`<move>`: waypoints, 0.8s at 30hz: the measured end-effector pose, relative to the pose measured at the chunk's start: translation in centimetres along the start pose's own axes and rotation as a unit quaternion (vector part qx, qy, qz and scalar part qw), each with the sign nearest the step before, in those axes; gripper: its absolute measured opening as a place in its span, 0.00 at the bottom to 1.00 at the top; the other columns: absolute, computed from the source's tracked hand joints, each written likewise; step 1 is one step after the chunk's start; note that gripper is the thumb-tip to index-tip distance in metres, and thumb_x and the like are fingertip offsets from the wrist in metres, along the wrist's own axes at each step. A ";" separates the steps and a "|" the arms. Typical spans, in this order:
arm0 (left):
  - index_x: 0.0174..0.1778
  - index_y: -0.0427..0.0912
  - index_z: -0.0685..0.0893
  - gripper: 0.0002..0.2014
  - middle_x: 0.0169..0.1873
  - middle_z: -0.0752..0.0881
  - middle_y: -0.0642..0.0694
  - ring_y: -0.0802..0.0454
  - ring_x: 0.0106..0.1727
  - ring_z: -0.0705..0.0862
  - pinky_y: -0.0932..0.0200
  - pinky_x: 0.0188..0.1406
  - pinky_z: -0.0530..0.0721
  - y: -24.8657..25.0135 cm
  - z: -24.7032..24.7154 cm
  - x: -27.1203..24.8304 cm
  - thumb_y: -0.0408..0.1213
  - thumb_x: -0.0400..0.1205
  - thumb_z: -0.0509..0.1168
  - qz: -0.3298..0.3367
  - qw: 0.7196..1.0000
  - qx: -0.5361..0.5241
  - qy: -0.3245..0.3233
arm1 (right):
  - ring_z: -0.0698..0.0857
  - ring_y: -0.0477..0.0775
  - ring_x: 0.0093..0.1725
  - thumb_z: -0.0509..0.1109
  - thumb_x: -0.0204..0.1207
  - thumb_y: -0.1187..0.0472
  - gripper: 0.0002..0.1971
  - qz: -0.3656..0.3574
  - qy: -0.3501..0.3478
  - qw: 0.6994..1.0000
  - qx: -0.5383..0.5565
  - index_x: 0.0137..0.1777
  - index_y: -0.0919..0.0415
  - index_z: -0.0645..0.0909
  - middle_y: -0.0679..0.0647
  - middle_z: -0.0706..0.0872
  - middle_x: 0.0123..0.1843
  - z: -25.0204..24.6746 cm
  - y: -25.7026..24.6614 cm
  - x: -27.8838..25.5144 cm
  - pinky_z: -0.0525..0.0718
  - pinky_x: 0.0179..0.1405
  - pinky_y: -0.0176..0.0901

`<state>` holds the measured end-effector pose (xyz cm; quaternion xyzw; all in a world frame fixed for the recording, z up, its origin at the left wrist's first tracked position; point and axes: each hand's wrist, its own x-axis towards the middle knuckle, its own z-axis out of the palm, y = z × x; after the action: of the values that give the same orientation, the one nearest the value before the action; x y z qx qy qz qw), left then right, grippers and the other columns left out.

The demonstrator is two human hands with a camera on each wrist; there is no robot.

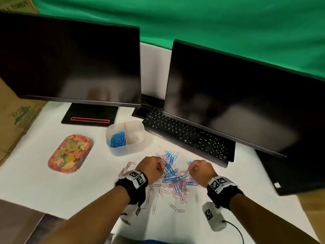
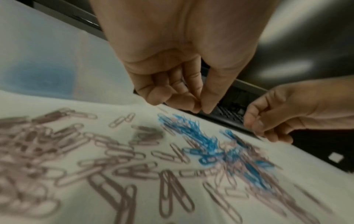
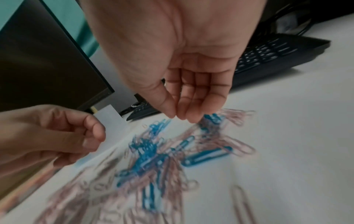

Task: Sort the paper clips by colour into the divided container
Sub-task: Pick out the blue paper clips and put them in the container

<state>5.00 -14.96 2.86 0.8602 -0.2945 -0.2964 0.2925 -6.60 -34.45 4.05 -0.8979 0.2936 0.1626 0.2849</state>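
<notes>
Below, we hold both hands over a mixed heap of paper clips [image 1: 173,175] spread on the white surface [image 1: 88,187]. Our left hand [image 1: 152,167] hovers above the heap's left side, fingers curled and thumb pressed to the fingertips [image 2: 191,104]; the wrist view shows no clip in that grip, though blur leaves us unable to say for certain. Our right hand [image 1: 200,169] hangs over the heap's right edge, thumb and fingertips drawn together just above a small bunch of blue clips [image 3: 212,117]; whether it pinches one we cannot tell.

Blue and pink clips lie tangled at the heap's centre, with loose pink clips [image 1: 174,206] scattered toward us. Beyond the heap, on its left, stands the translucent divided container [image 1: 125,148]: its left compartment holds a mound of sorted blue clips [image 1: 117,139], and the right compartment looks pale, its contents too blurred to name. An orange divider [image 1: 125,131] separates the two.

Left of the container rests a floral tray [image 1: 70,154]. A black keyboard [image 1: 188,136] runs along the heap's far right, partly under the right of two dark monitors [image 1: 233,103]; the other monitor [image 1: 70,59] stands at left. Green cloth [image 1: 193,20] hangs behind.
</notes>
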 end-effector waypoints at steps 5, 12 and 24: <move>0.44 0.51 0.85 0.04 0.47 0.87 0.51 0.49 0.49 0.85 0.58 0.50 0.84 0.2 3.4 0.2 0.39 0.75 0.67 -0.012 0.994 0.107 -0.025 | 0.85 0.55 0.57 0.61 0.77 0.62 0.13 -0.034 -0.002 0.997 -0.064 0.53 0.51 0.86 0.52 0.86 0.57 2.4 2.7 -1.2 0.81 0.55 0.38; 0.46 0.50 0.84 0.04 0.50 0.85 0.49 0.48 0.49 0.84 0.59 0.45 0.79 -0.6 4.2 0.0 0.43 0.78 0.66 -0.014 0.985 0.173 -0.010 | 0.81 0.57 0.61 0.60 0.80 0.60 0.13 -0.137 0.028 0.979 -0.147 0.59 0.55 0.84 0.54 0.83 0.59 4.5 3.9 -2.5 0.80 0.58 0.43; 0.33 0.53 0.80 0.07 0.34 0.82 0.56 0.52 0.42 0.84 0.61 0.43 0.82 -1.7 2.6 -0.7 0.40 0.76 0.68 -0.042 0.994 0.101 -0.012 | 0.83 0.55 0.53 0.60 0.80 0.60 0.10 -0.138 0.012 0.984 -0.115 0.50 0.58 0.83 0.55 0.85 0.53 4.3 3.6 -1.8 0.82 0.52 0.43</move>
<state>3.33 -14.21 0.21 0.8934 -0.2894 -0.2874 0.1882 -10.80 -33.41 0.01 -0.9583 0.1499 0.1440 0.1962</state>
